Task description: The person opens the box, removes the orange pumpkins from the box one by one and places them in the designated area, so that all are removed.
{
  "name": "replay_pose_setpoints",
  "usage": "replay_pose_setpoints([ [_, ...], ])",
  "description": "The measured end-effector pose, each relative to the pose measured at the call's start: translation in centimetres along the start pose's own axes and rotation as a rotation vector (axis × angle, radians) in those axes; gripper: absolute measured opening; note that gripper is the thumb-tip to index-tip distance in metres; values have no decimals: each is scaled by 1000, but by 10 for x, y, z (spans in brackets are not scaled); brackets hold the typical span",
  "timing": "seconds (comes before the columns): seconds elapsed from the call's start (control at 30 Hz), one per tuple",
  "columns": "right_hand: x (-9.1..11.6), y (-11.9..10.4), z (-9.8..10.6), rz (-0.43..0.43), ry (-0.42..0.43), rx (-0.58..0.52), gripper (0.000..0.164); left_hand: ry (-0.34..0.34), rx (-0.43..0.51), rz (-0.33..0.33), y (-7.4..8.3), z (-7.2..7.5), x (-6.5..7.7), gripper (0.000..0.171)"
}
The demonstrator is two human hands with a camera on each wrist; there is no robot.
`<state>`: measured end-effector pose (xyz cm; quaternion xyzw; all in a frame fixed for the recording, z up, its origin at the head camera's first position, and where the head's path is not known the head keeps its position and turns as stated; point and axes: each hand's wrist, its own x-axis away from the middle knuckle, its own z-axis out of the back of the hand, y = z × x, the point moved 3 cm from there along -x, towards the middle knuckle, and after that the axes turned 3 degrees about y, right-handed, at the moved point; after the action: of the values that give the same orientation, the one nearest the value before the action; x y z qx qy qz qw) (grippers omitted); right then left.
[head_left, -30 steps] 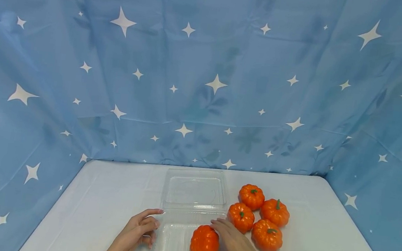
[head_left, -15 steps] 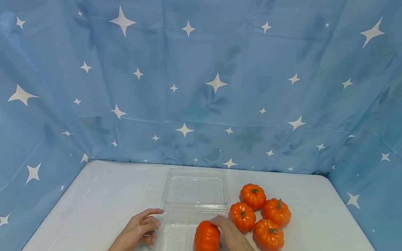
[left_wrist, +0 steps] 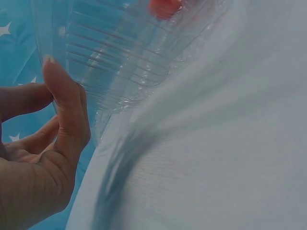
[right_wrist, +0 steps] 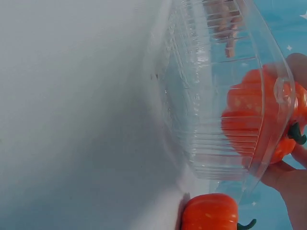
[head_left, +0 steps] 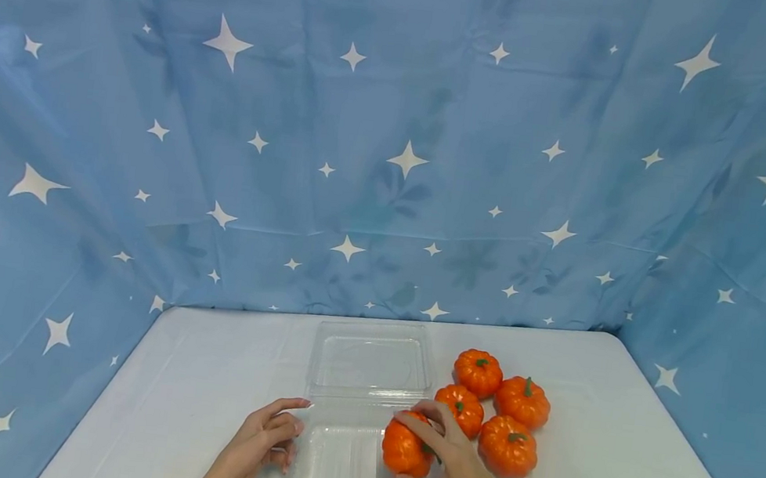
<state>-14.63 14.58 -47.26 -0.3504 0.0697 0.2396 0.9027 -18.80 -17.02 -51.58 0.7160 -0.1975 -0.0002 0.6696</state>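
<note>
A clear plastic clamshell container [head_left: 329, 462] stands with its hinged lid [head_left: 376, 364] folded back away from me. My right hand [head_left: 462, 477] grips a small orange pumpkin [head_left: 405, 445], thumb on the near side and fingers over the far side. This pumpkin is tilted inside the base near the right wall, its green stem [right_wrist: 296, 133] facing the palm. At the base's left rim, my left hand [head_left: 260, 446] holds the edge between thumb and fingers. In the left wrist view, the fingertips [left_wrist: 50, 67] meet the rim of the container wall [left_wrist: 115, 52].
To the right of the container several more orange pumpkins [head_left: 508, 446] with green stems sit in a cluster, the closest one [head_left: 461, 407] beside the right wall. They lie on a white-covered table [head_left: 614, 455]. A blue star-patterned curtain [head_left: 276, 179] surrounds it.
The pumpkin in my right hand has moved right and slightly away from me inside the base, turning so its stem side shows. My left hand has stayed at the left rim.
</note>
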Motion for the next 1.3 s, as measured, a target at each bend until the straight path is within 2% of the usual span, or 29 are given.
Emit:
replay_pose_setpoints([
  [0.1, 0, -1, 1, 10, 11, 6, 79, 1, -1, -2, 0, 0, 1, 59],
  [0.23, 0, -2, 2, -22, 35, 9, 90, 4, -3, -1, 0, 0, 1, 59],
  [0.5, 5, -2, 11, 21, 109, 47, 81, 9, 0, 3, 0, -1, 2, 60],
  [0.7, 12, 1, 21, -52, 94, 14, 82, 11, -3, 8, -1, 0, 3, 61],
  [0.87, 18, 6, 30, -148, 96, -7, 90, 6, -2, 8, -1, 1, 3, 61],
  [1.0, 23, 9, 36, -230, 94, -45, 88, 4, -4, 7, -1, 2, 3, 60],
  [1.13, 27, 13, 41, -240, 117, -47, 84, 4, -9, 10, -1, 3, 4, 60],
  [1.3, 32, 20, 48, -212, 163, 41, 82, 7, -11, 16, -1, 5, 6, 61],
])
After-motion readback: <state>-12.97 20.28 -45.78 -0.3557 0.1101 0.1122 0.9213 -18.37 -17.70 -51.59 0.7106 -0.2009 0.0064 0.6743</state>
